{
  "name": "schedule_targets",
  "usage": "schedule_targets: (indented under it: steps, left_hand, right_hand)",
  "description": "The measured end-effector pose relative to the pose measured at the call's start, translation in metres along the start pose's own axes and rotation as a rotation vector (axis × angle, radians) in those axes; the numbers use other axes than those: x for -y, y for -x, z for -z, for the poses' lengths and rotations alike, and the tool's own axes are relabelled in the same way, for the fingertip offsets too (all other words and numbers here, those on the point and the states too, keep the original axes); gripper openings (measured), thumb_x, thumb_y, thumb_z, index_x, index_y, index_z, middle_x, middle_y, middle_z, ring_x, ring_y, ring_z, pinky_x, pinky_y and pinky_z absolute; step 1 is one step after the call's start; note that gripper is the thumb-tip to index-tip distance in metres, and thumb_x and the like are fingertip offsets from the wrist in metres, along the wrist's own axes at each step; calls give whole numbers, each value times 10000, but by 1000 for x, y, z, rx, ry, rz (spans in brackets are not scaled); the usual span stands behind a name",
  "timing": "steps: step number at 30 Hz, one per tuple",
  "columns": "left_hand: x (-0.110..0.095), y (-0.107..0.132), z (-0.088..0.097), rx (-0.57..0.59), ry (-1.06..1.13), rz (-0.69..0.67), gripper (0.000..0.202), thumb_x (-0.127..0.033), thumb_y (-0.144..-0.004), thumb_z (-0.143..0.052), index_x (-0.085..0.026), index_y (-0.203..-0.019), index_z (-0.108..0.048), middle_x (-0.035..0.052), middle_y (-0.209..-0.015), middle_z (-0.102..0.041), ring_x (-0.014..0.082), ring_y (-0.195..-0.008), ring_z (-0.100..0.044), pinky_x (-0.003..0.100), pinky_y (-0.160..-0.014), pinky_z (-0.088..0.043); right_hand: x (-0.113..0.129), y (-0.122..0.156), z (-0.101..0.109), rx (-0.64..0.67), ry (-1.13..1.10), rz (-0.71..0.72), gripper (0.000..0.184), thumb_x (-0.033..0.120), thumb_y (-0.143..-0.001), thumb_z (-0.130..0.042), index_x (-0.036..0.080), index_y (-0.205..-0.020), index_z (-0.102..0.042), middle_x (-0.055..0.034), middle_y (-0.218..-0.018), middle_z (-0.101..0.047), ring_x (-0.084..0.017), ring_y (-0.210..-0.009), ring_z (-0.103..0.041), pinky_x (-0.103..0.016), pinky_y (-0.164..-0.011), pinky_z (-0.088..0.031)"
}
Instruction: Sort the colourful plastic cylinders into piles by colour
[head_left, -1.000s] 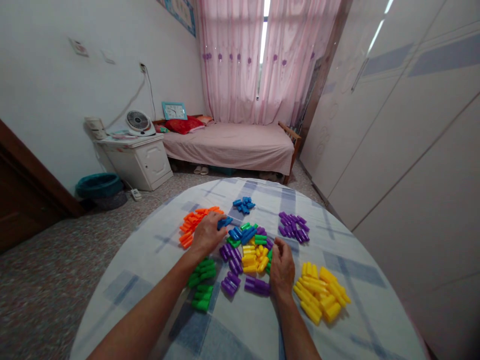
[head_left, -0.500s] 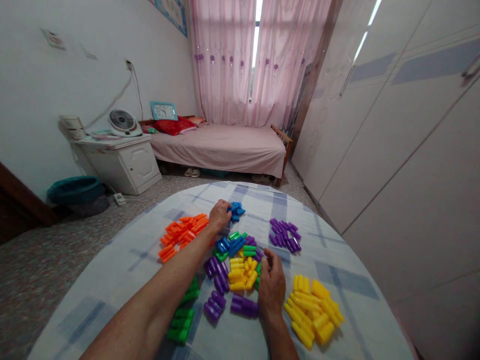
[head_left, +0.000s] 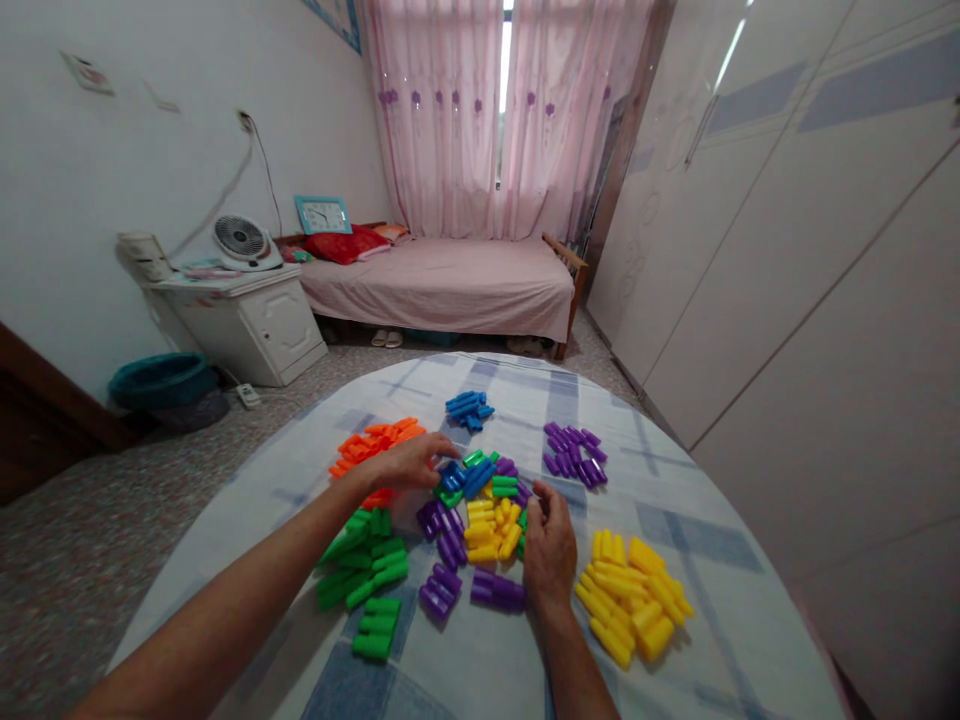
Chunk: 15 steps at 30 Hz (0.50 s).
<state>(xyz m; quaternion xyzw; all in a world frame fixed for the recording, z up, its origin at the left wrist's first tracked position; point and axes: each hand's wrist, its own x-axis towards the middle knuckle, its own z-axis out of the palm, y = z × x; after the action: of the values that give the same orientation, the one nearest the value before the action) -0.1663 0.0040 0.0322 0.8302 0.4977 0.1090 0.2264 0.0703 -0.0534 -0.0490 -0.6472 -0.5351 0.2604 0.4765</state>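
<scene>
My left hand (head_left: 411, 462) reaches over the edge of the orange plastic pieces (head_left: 379, 440). Its fingers are apart, with the tips beside the blue pieces (head_left: 478, 478) at the back of a mixed-colour cluster. Yellow pieces (head_left: 493, 528) lie in the middle of that cluster, with green and purple ones around them. Loosely curved, my right hand (head_left: 551, 545) rests at the cluster's right side, near a purple block (head_left: 498, 590). I see nothing held in it, though its inner side is partly hidden.
Sorted piles surround the cluster on the cloth-covered table (head_left: 480, 680): blue (head_left: 469, 410) behind, purple (head_left: 576, 455) back right, yellow (head_left: 634, 600) right, green (head_left: 364, 560) left. Beyond the table stand a bed (head_left: 442, 285), a white cabinet (head_left: 262, 325) and a wardrobe (head_left: 810, 280).
My left hand has come back from the blue pile to the rear left of the cluster, its fingers now spread. My right hand stays in place. The view has shifted slightly.
</scene>
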Motion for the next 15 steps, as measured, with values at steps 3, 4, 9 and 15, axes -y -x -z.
schedule_targets:
  steps: [3, 4, 9, 15]
  left_hand:
    - [-6, 9, -6, 49, -31, -45, 542, -153, -648, -623, -198, -1187, -592, 67, -1195, -595, 223, -1068, -561, 300, -920, -447]
    - [-7, 9, -10, 29, -55, -40, 541, -151, -650, -625, -199, -1187, -591, 70, -1188, -599, 225, -1064, -561, 303, -917, -445]
    - [-5, 5, -25, -44, -131, 14, 396, -172, -684, -611, -194, -1077, -645, 52, -1024, -659, 211, -944, -598, 291, -855, -458]
    - [1, -1, -18, -236, -10, 82, 280, -256, -763, -573, -209, -1024, -664, 18, -928, -654, 164, -850, -600, 245, -770, -466]
  right_hand:
    - [-1, 0, 0, -4, -6, 4, 391, 420, -846, -368, 205, -1105, -568, -70, -1125, -618, -228, -1027, -566, -330, -866, -397]
    - [-1, 0, 0, -6, -7, 10, 392, 420, -845, -370, 203, -1104, -570, -71, -1126, -618, -228, -1029, -566, -329, -869, -396]
    - [-2, -1, 0, -7, -8, 13, 401, 421, -840, -376, 196, -1106, -574, -75, -1116, -623, -231, -1032, -564, -333, -876, -393]
    - [0, 0, -1, 0, -7, -3, 398, 421, -843, -373, 203, -1107, -575, -71, -1109, -620, -233, -1017, -567, -335, -863, -399]
